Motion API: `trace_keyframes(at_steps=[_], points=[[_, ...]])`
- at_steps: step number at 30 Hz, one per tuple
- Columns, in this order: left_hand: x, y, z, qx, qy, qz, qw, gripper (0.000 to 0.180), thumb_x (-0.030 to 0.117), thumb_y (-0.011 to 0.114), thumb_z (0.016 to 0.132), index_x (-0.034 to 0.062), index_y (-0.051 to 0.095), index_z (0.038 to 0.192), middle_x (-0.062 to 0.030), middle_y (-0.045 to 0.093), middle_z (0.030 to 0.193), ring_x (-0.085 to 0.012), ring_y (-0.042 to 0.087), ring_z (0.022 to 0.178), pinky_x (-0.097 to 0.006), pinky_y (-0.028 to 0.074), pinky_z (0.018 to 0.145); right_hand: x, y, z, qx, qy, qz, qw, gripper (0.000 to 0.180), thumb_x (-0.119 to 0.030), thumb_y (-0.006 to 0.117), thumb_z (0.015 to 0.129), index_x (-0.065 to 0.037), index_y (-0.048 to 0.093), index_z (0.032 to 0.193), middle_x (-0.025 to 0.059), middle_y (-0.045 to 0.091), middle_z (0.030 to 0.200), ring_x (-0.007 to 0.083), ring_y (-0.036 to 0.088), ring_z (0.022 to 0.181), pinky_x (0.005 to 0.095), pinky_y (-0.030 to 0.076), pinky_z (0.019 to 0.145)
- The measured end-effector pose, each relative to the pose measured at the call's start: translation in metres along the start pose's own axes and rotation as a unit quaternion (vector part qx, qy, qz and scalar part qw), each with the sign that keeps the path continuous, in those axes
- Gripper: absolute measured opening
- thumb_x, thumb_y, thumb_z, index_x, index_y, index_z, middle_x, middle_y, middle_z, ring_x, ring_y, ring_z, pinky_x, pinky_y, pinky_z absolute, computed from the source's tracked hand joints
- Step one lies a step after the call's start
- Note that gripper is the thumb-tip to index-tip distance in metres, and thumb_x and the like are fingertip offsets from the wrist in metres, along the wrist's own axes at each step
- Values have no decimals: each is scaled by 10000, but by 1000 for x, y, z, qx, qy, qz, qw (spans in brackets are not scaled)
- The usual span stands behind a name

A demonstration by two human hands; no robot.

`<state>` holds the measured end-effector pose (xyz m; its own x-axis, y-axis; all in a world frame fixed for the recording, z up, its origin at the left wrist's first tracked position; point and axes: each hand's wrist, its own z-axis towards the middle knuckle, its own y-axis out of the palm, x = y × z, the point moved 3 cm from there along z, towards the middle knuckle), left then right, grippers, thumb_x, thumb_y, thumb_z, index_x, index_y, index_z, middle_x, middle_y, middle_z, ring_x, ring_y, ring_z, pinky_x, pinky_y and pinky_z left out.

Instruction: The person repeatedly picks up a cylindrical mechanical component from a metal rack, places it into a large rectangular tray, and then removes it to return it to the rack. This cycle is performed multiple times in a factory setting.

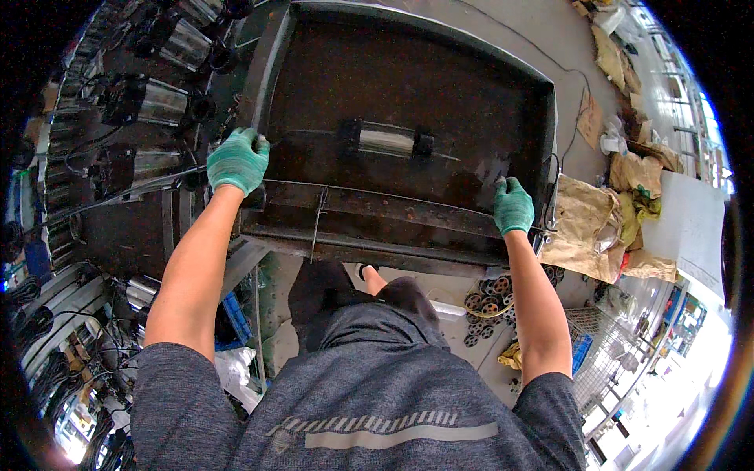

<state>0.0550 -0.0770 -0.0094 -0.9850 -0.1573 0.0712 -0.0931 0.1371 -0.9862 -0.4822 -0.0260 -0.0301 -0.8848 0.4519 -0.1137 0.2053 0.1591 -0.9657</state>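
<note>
A dark metal tray with raised walls stands in front of me. Inside it lies a motor-like part, with a silvery cylindrical middle, black ends and a thin shaft sticking out. My left hand, in a green glove, is at the tray's left wall with its fingers curled; what lies under them is hidden. Over the right end of the tray is my right hand, gloved likewise, its fingers bent in. Whether it grips anything is not visible. Both hands are well apart from the part. A thin metal rod crosses the tray's near ledge.
Several similar motor-like parts with cables stand in a row at the left. Brown paper sacks lie on the right, beside a pale panel. Below the tray, dark round wheels are heaped near a wire basket.
</note>
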Motion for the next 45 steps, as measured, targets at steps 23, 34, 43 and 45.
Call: trace_keyframes(at_steps=[23, 34, 43, 45], points=[[4, -3, -1, -16, -13, 23, 1000, 336, 381, 498, 994, 123, 698, 1077, -116, 679, 1150, -372, 665, 1018, -482, 535, 857, -3, -3, 0, -26, -5, -12, 1000, 377, -467, 497, 1005, -149, 696, 1048, 184, 733, 976, 428, 688, 954, 528, 542, 810], [4, -2, 0, -5, -5, 25, 1000, 331, 377, 507, 987, 119, 703, 1058, -123, 683, 1137, -382, 668, 996, -490, 535, 847, -6, -6, -1, -27, 4, -7, 1000, 374, -457, 497, 1002, -150, 700, 1069, 194, 728, 1000, 434, 681, 971, 532, 538, 822], [4, -2, 1, -16, -10, 29, 999, 338, 381, 504, 993, 120, 703, 1069, -120, 684, 1150, -380, 671, 998, -491, 538, 850, -6, -6, -1, -35, 2, -19, 999, 381, -473, 486, 1009, -163, 696, 1076, 191, 731, 991, 428, 688, 963, 536, 540, 812], [3, -2, 1, -14, -11, 27, 999, 336, 382, 503, 995, 122, 703, 1070, -121, 684, 1150, -379, 672, 998, -493, 538, 848, -6, -6, -1, -32, -1, -17, 999, 382, -473, 487, 1008, -161, 696, 1074, 192, 731, 986, 429, 688, 960, 538, 539, 807]])
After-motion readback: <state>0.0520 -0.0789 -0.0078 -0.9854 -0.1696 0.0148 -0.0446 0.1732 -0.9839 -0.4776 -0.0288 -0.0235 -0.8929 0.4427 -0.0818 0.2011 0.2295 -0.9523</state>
